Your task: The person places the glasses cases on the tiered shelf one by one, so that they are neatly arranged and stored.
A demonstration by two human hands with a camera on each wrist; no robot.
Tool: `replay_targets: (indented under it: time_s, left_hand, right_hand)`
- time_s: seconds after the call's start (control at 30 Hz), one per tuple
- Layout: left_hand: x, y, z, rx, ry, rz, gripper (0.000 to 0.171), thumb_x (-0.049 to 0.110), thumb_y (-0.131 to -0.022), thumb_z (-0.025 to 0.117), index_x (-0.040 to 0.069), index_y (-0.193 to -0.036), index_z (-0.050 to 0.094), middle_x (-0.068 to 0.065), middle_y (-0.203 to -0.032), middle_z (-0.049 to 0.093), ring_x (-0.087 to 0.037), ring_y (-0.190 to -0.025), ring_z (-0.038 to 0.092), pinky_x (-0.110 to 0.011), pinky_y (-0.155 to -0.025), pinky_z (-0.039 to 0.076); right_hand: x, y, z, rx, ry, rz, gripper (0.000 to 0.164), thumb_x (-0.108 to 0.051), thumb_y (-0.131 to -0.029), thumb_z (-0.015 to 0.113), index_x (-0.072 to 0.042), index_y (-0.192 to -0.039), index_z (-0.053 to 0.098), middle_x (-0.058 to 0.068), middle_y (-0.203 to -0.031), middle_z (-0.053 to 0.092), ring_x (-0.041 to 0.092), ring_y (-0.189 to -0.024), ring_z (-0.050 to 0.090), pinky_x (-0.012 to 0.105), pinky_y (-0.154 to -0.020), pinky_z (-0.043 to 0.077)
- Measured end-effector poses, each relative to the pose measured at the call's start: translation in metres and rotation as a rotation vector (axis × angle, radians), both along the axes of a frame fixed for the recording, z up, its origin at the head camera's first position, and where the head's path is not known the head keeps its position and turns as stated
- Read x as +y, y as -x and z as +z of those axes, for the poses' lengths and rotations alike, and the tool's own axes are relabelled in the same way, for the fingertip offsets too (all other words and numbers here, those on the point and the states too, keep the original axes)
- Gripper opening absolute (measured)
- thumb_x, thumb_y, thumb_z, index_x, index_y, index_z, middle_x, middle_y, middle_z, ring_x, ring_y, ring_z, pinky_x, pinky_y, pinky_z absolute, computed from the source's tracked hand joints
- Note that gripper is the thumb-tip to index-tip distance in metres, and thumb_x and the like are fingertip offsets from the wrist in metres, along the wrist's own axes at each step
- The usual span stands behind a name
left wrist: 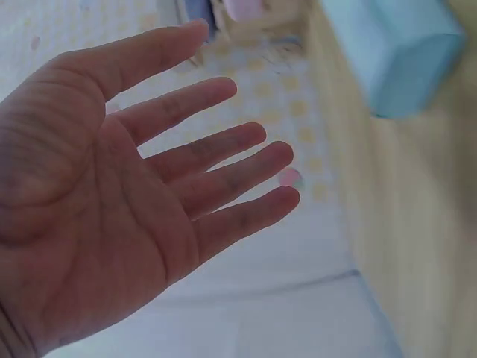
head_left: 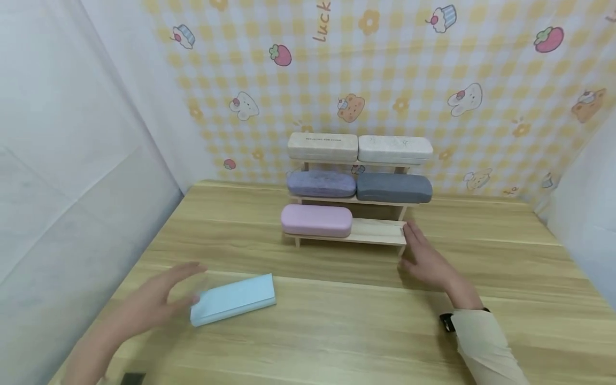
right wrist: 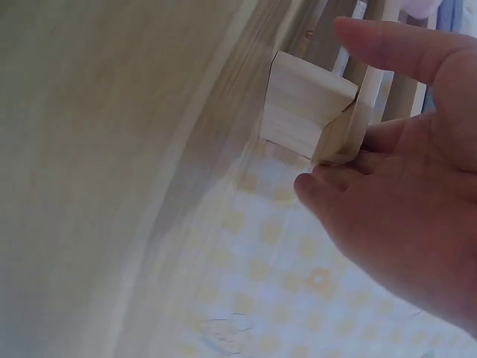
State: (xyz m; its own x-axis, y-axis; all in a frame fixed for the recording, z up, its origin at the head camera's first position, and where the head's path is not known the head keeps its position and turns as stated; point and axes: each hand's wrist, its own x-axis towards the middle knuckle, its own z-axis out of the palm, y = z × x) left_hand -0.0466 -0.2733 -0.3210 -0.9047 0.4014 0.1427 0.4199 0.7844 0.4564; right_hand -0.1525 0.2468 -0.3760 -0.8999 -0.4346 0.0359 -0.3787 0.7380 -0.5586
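A light blue glasses case (head_left: 240,298) with a folded flap lies on the table at front left. My left hand (head_left: 149,302) hovers at its left end, thumb and fingers spread apart; its bare palm shows in the left wrist view. My right hand (head_left: 430,262) touches the right end of a three-tier wooden rack (head_left: 380,238), fingers extended along the lowest tier's edge and thumb apart. On that lowest tier, a pink glasses case (head_left: 316,220) sits at the left, with bare wood to its right.
The middle tier holds a purple-blue case (head_left: 321,184) and a grey-blue case (head_left: 394,187). On the top tier are a beige case (head_left: 323,147) and a whitish case (head_left: 395,148). Behind the rack hangs a yellow checked cloth (head_left: 308,85). A small dark object (head_left: 133,378) shows at the front edge.
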Motion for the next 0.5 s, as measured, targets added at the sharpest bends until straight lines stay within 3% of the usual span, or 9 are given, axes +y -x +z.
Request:
replay_targets:
  time_s: [0.1,0.23,0.33,0.5]
  left_hand:
    - [-0.012,-0.017,-0.017,-0.074,-0.04,0.051,0.052,0.021,-0.081,0.073,0.003,-0.126,0.054,-0.025,-0.128,0.05,-0.046,-0.115,0.046,-0.06,-0.085,0.038]
    - [-0.016,-0.025,-0.032,-0.132,-0.09,0.072,0.059,0.023,-0.078,0.075,0.002,-0.128,0.051,-0.026,-0.128,0.049,-0.047,-0.114,0.046,-0.06,-0.085,0.039]
    - [-0.014,-0.027,-0.04,-0.088,-0.077,0.06,0.064,0.024,-0.075,0.078,0.001,-0.128,0.05,-0.021,-0.126,0.052,-0.042,-0.113,0.048,-0.049,-0.089,0.042]
    - [-0.007,-0.028,-0.046,-0.046,-0.049,0.053,0.07,0.025,-0.072,0.08,-0.002,-0.129,0.049,-0.021,-0.124,0.053,-0.041,-0.112,0.049,-0.05,-0.09,0.04]
  right_hand:
    - [0.007,0.001,0.002,-0.049,0.051,0.006,0.081,-0.009,-0.089,0.061,0.01,-0.145,0.005,0.024,-0.151,-0.007,0.046,-0.135,0.002,0.059,-0.104,0.01]
    - [0.013,0.004,0.003,-0.077,0.097,0.007,0.078,-0.012,-0.092,0.058,0.006,-0.146,0.005,0.021,-0.152,-0.007,0.045,-0.136,0.0,0.059,-0.105,0.007]
    - [0.014,0.005,0.004,-0.082,0.101,0.004,0.076,-0.012,-0.093,0.056,0.006,-0.146,0.004,0.021,-0.152,-0.007,0.044,-0.136,-0.001,0.059,-0.105,0.007]
    - [0.014,0.004,0.004,-0.082,0.084,-0.005,0.074,-0.012,-0.093,0.056,0.005,-0.146,0.007,0.021,-0.152,-0.004,0.044,-0.136,0.002,0.058,-0.105,0.008]
